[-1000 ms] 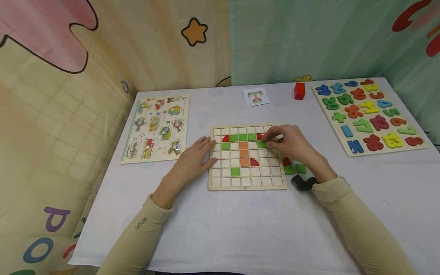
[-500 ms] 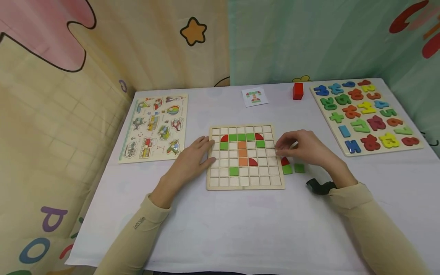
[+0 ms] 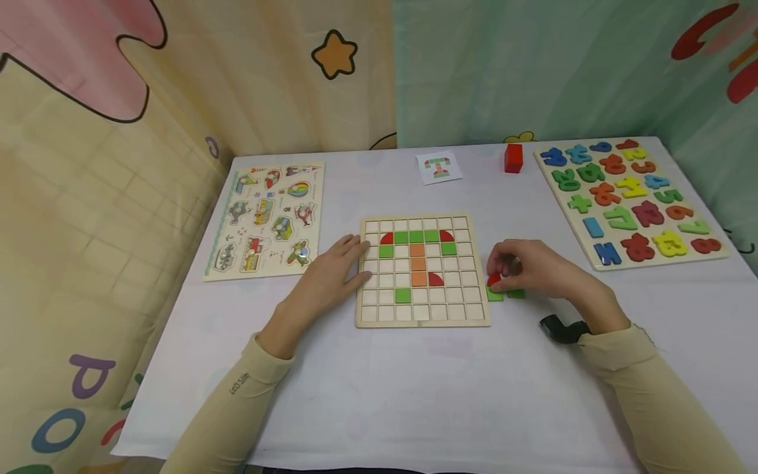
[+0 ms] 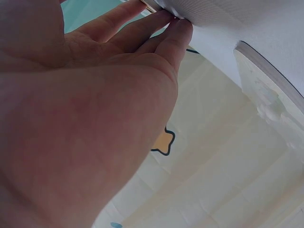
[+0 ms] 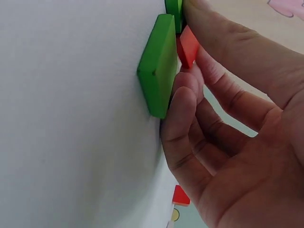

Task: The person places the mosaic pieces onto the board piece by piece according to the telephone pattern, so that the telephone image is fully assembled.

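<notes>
A wooden grid board (image 3: pixel 385 316) lies mid-table, bearing green squares, orange squares and red quarter-circle tiles in a T-like pattern. At its left edge rests my left hand (image 3: pixel 331 271), fingers extended and touching the frame. Right of the board, my right hand (image 3: pixel 535 270) pinches a red quarter-circle tile (image 5: pixel 189 46) between thumb and fingers; the tile is tilted, lifted at one side. Beside those fingers lie a green square tile (image 3: pixel 495 296) and a second green tile (image 3: pixel 516 293), partly hidden by the hand. In the left wrist view, the left hand (image 4: pixel 109 95) hides most of the board.
A picture card (image 3: pixel 439 167) with a T-like tile design lies behind the board, near a red block (image 3: pixel 513 158). To the left is a vehicle puzzle board (image 3: pixel 266 220); to the right, a number puzzle board (image 3: pixel 628 204). A curtain hangs behind the table.
My right hand has left the green square at the board's upper right, moved right and toward me, and taken hold of a red quarter-circle tile. The left hand stays put.
</notes>
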Demonstrator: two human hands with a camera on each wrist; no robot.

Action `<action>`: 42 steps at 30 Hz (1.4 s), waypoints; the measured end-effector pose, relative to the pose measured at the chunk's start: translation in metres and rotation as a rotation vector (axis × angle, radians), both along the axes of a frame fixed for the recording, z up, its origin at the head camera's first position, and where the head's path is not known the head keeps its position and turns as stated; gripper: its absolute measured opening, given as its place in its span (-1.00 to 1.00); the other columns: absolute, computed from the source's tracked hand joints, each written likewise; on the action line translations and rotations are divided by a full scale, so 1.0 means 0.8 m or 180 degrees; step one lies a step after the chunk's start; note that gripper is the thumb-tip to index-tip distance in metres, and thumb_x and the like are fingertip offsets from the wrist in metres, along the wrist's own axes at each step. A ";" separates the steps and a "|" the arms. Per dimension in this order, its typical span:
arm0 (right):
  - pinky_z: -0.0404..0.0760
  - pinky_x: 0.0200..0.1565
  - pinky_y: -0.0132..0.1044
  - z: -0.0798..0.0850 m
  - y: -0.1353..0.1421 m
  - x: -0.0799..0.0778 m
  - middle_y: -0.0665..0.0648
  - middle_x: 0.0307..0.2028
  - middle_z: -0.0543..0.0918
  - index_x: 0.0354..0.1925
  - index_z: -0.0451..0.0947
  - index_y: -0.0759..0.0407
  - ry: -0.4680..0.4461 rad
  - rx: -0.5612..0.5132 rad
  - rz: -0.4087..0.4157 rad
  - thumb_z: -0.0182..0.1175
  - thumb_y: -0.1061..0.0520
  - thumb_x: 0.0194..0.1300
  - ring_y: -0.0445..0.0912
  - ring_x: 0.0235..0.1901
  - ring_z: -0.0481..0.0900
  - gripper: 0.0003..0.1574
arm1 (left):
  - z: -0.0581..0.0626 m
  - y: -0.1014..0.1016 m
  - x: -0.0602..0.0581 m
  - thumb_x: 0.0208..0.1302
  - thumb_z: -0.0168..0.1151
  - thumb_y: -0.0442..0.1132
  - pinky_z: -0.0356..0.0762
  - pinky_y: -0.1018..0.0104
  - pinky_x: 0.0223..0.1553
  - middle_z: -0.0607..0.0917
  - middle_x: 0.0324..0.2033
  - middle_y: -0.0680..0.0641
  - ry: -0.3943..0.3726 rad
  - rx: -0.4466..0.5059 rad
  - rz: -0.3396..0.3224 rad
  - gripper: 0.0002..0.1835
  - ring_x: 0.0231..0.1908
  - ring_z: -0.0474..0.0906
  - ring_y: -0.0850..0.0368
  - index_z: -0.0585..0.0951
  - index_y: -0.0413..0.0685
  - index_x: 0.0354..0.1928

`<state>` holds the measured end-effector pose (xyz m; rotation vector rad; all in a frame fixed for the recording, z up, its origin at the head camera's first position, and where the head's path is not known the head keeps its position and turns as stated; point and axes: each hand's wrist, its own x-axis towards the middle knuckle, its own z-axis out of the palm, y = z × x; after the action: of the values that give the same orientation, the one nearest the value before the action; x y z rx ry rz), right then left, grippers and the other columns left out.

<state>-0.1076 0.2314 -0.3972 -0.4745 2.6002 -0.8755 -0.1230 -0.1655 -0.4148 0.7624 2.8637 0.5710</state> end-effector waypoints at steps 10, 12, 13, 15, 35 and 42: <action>0.60 -0.21 -0.34 0.002 0.006 -0.003 -0.01 -0.36 0.60 -0.20 0.72 0.05 0.0104 -0.0026 0.0072 0.55 0.16 0.25 -0.06 -0.23 0.51 -0.81 | -0.003 0.000 -0.001 0.53 0.28 0.00 0.32 -0.15 0.53 0.36 0.56 -0.21 0.0019 -0.0035 0.0001 -0.34 0.60 0.18 -0.16 0.41 -0.09 0.54; 0.63 -0.16 -0.34 0.005 0.004 -0.005 -0.03 -0.33 0.64 -0.19 0.73 0.02 0.0158 -0.0025 0.0076 0.54 0.16 0.26 -0.06 -0.21 0.54 -0.83 | -0.003 0.000 -0.001 0.53 0.28 0.00 0.31 -0.14 0.53 0.36 0.56 -0.20 0.0024 -0.0037 0.0006 -0.34 0.61 0.18 -0.15 0.41 -0.09 0.54; 0.64 -0.14 -0.34 0.007 0.003 -0.007 -0.03 -0.32 0.67 -0.19 0.74 0.01 0.0181 -0.0040 0.0065 0.53 0.16 0.27 -0.06 -0.20 0.55 -0.83 | -0.003 0.000 -0.001 0.53 0.28 0.00 0.31 -0.14 0.53 0.36 0.56 -0.20 0.0024 -0.0038 0.0005 -0.34 0.61 0.18 -0.15 0.41 -0.09 0.54; 0.65 -0.11 -0.36 0.010 -0.002 -0.010 -0.03 -0.30 0.70 -0.17 0.75 0.01 0.0223 -0.0088 0.0041 0.51 0.16 0.30 -0.06 -0.20 0.57 -0.85 | -0.003 0.000 -0.001 0.53 0.28 0.00 0.31 -0.14 0.53 0.36 0.56 -0.21 0.0023 -0.0029 0.0001 -0.34 0.60 0.19 -0.16 0.41 -0.09 0.54; 0.65 -0.13 -0.23 0.023 -0.143 -0.038 -0.03 -0.33 0.78 -0.19 0.77 0.13 0.0367 -0.0428 0.0429 0.43 0.22 0.36 -0.13 -0.29 0.65 -0.95 | -0.003 -0.001 -0.002 0.52 0.29 -0.01 0.29 -0.12 0.55 0.35 0.57 -0.21 0.0034 0.0003 -0.0010 -0.34 0.61 0.18 -0.15 0.41 -0.10 0.54; 0.62 -0.15 -0.22 0.013 -0.169 -0.035 -0.05 -0.38 0.76 -0.29 0.78 0.08 0.0365 -0.0387 0.0501 0.43 0.27 0.33 -0.12 -0.31 0.62 -0.91 | -0.003 -0.001 -0.002 0.52 0.29 0.00 0.29 -0.11 0.55 0.35 0.57 -0.21 0.0020 -0.0025 -0.0011 -0.33 0.61 0.18 -0.14 0.41 -0.10 0.54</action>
<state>-0.1354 0.0962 -0.3867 -0.7730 2.5775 -0.9821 -0.1246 -0.1660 -0.4170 0.7693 2.8681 0.5576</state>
